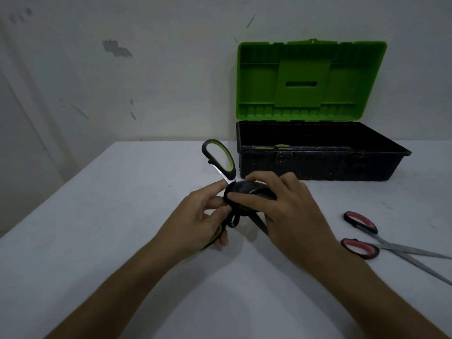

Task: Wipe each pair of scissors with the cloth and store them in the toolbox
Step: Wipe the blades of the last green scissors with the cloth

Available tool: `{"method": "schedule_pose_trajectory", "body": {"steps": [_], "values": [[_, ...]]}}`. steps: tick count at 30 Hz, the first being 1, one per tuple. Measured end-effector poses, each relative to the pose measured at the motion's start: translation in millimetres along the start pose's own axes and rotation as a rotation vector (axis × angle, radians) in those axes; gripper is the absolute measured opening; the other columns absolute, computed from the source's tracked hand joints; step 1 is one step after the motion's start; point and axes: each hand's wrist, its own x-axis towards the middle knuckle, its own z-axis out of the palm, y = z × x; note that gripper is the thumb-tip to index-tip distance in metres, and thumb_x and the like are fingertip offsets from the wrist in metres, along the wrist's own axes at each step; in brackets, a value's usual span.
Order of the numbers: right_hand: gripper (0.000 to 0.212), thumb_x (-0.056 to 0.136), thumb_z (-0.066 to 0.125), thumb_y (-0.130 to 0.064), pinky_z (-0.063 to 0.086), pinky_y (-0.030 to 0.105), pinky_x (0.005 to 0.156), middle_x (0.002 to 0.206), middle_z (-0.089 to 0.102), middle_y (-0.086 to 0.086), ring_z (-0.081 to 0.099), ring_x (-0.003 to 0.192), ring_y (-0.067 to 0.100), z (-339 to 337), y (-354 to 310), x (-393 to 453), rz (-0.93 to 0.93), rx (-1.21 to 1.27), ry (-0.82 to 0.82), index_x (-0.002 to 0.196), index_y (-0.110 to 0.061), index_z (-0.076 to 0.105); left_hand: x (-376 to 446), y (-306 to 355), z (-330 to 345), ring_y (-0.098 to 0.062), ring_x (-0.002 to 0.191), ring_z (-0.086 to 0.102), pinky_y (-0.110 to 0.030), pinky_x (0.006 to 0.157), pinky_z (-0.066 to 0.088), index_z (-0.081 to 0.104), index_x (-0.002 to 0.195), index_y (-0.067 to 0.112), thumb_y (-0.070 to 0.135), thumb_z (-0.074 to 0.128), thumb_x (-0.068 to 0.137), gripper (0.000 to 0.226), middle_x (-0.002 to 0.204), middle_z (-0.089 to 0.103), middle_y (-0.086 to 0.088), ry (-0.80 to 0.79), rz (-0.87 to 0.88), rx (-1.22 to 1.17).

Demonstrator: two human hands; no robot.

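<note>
Two hands over white table [97,216], left hand [203,216] gripping green-handled scissors [220,157], right hand [281,204] pinching dark cloth [244,189], scuffed pale wall [122,69]

toolbox [318,165] base is scuffed matt black plastic (lid [310,79] glossier green), scissors [221,165] blades shiny metal.

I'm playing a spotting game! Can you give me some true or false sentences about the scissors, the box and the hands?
1. The toolbox lid is shut. False: the green lid stands open.
2. The red-handled scissors lie on the table. True.
3. The right hand holds a dark cloth round the green-handled scissors. True.
4. The left hand rests flat on the table. False: it grips a scissor handle.
5. The red-handled scissors are in the toolbox. False: they lie outside.
</note>
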Motion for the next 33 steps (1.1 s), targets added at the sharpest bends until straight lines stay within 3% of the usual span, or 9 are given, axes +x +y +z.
{"method": "schedule_pose_trajectory", "body": {"steps": [6,8,11,17,20,24,26,30,33], "values": [[0.049,0.091,0.033,-0.025,0.041,0.036,0.068,0.128,0.057,-0.001,0.043,0.088,0.023,2.8,2.3,-1.7,0.042,-0.016,-0.012,0.129,-0.036,0.062,1.5,-4.3,0.8,-0.03,0.051,0.065,-0.052,0.061,0.058,0.057,0.118,0.036,0.005,0.049,0.099,0.037,0.101,0.076,0.002,-0.007,-0.05,-0.051],[0.047,0.086,0.049,-0.016,0.041,0.035,0.068,0.125,0.059,0.001,0.046,0.088,0.025,5.1,8.2,-3.3,0.077,-0.04,0.018,0.128,-0.031,0.063,2.3,-8.0,-0.9,-0.028,0.05,0.064,-0.044,0.058,0.056,0.055,0.129,0.026,0.006,0.05,0.099,0.037,0.108,0.075,0.002,-0.004,-0.082,-0.072],[0.07,0.068,0.071,0.008,0.037,0.033,0.069,0.124,0.059,0.002,0.045,0.089,0.026,5.3,23.9,-6.8,0.152,-0.082,0.055,0.128,-0.027,0.063,3.0,-9.9,-2.9,-0.026,0.049,0.065,-0.033,0.054,0.053,0.053,0.134,0.027,0.005,0.05,0.099,0.041,0.113,0.074,0.008,0.008,-0.093,-0.049],[0.048,0.091,0.037,-0.017,0.042,0.036,0.071,0.128,0.058,0.002,0.045,0.091,0.024,-2.2,6.0,-5.1,-0.016,0.0,0.047,0.13,-0.031,0.062,2.8,-7.6,1.0,-0.032,0.054,0.068,-0.038,0.054,0.056,0.055,0.129,0.03,0.006,0.051,0.099,0.039,0.108,0.075,0.005,0.012,-0.052,-0.007],[0.05,0.089,0.036,-0.019,0.041,0.035,0.071,0.127,0.058,0.001,0.043,0.091,0.022,4.2,3.3,-4.5,-0.012,-0.005,-0.005,0.129,-0.034,0.062,1.9,-4.4,0.3,-0.034,0.056,0.066,-0.041,0.057,0.058,0.058,0.118,0.037,0.002,0.05,0.098,0.041,0.101,0.076,0.006,0.008,-0.058,-0.057],[0.066,0.072,0.066,0.006,0.034,0.032,0.07,0.124,0.059,0.001,0.044,0.09,0.025,8.3,29.6,-12.1,0.138,-0.1,0.055,0.128,-0.03,0.063,3.0,-8.5,-2.0,-0.025,0.048,0.063,-0.037,0.058,0.052,0.056,0.129,0.028,0.003,0.051,0.099,0.039,0.109,0.075,0.006,0.026,-0.14,-0.123],[0.068,0.07,0.069,0.01,0.036,0.034,0.068,0.123,0.059,0.003,0.045,0.089,0.027,3.8,35.8,-14.4,0.201,-0.132,0.105,0.128,-0.027,0.064,3.9,-8.6,-3.0,-0.027,0.049,0.063,-0.036,0.059,0.052,0.052,0.135,0.023,0.005,0.052,0.098,0.041,0.112,0.074,0.004,0.048,-0.159,-0.127],[0.049,0.087,0.046,-0.011,0.042,0.036,0.072,0.128,0.058,0.003,0.045,0.094,0.025,-0.2,14.4,-8.7,0.013,-0.052,0.102,0.128,-0.03,0.063,3.1,-4.5,0.2,-0.027,0.05,0.065,-0.044,0.057,0.055,0.053,0.132,0.025,0.007,0.052,0.099,0.037,0.094,0.076,-0.003,0.052,-0.148,-0.126],[0.055,0.082,0.063,-0.006,0.044,0.037,0.074,0.131,0.056,0.002,0.046,0.097,0.024,7.3,5.9,-7.6,-0.094,-0.009,0.014,0.129,-0.034,0.061,2.6,-2.1,-0.8,-0.025,0.048,0.064,-0.042,0.055,0.055,0.052,0.132,0.025,0.006,0.052,0.099,0.038,0.087,0.076,-0.006,0.054,-0.137,-0.17]]}}
